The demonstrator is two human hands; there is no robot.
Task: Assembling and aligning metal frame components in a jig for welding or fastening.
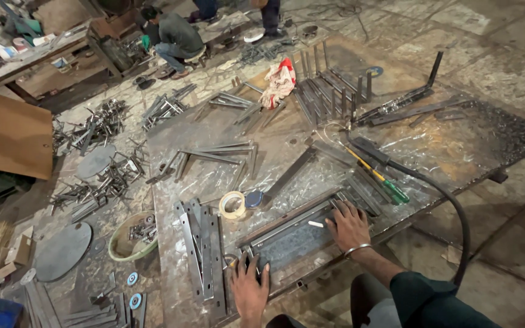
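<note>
Frame: long grey steel rectangular frame [296, 234] lies flat near the plate's front edge, long axis running lower-left to upper-right.
Left hand [250, 290]: fingers spread flat on its lower-left end.
Right hand [349, 226]: fingers spread flat on its upper-right end.
Room: roll of pale tape [233, 205] just beyond the frame; green-handled screwdriver [379, 177] to the right.

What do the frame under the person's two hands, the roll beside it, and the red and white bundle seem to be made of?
Frame: likely bare steel, dull grey and scuffed.
Roll: probably paper tape, matt cream ring.
Bundle: cloth, soft crumpled folds.
The left hand and right hand rest on the frame.
</note>
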